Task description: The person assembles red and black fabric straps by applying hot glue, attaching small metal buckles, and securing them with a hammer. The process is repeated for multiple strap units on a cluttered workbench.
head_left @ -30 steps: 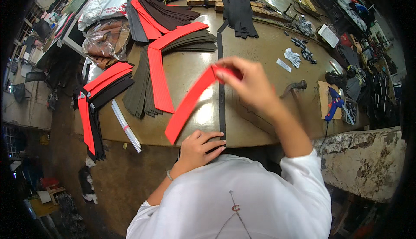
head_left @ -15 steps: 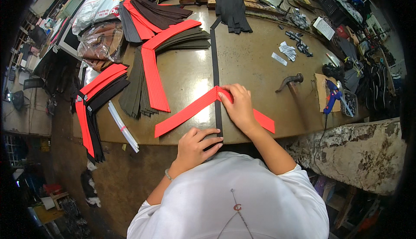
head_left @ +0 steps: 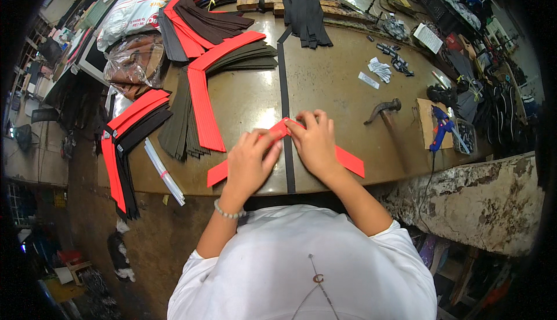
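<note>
A red ribbed strip (head_left: 350, 162), bent to a peak in the middle, lies across a long black strap (head_left: 284, 82) that runs down the table to its near edge. My left hand (head_left: 249, 160) covers part of the strip's left arm, its fingers closed on the strip just left of the peak. At the peak, my right hand (head_left: 313, 146) grips with thumb and fingertips. Both sets of fingertips nearly meet over the strap, hiding part of the joint there.
Stacked red and dark strips (head_left: 206, 108) lie to the left, beside a bundle of white rods (head_left: 164, 172). On the right are a hammer (head_left: 386, 108) and a blue glue gun (head_left: 442, 128) with its cord hanging over the edge. Black strips (head_left: 303, 15) hang over a wooden bar behind.
My left hand has moved up from the strap's near end onto the red strip's left arm. My right hand stays near the peak, its fingers shifted slightly.
</note>
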The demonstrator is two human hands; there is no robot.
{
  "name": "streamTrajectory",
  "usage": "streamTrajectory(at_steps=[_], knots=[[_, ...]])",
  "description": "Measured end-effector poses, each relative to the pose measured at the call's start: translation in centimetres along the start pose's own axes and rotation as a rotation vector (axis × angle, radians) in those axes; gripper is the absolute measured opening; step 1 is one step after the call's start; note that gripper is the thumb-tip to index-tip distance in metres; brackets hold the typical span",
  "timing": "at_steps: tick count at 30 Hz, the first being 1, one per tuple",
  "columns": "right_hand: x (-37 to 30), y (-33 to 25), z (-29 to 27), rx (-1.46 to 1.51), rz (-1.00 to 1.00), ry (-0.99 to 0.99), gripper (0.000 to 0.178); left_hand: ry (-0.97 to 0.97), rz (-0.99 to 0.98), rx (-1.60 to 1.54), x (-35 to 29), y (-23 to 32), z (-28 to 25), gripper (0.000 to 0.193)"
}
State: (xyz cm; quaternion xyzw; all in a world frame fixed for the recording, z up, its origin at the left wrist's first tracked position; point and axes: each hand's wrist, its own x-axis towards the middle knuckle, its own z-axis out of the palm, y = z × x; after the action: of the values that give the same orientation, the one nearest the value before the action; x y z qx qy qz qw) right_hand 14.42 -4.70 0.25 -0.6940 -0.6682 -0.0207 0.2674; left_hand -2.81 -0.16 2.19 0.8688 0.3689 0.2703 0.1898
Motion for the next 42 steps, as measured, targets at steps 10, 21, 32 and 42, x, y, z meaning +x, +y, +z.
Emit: streamTrajectory(at_steps=[10,21,32,42], knots=[[-13.1,29.2,-13.0,-0.336,0.766,0.841,0.082,0.008,0.066,0.192,0.0,-0.8,2.2,0.04],[-2.4,11.3,-12.6,0.667,0.625,0.106,0.042,0.035,-0.037,0.001,0.0,-0.8,2.1,0.025],[2.2,4.2,-7.7,0.332,0.354,-0.289,0.055,0.093,0.046,0.064,0.2,-0.8,2.3,0.025],[1.6,4.7,-6.9,0.288,0.234,-0.238,0.063,0.054,-0.01,0.046,0.2,-0.4,2.0,0.024]])
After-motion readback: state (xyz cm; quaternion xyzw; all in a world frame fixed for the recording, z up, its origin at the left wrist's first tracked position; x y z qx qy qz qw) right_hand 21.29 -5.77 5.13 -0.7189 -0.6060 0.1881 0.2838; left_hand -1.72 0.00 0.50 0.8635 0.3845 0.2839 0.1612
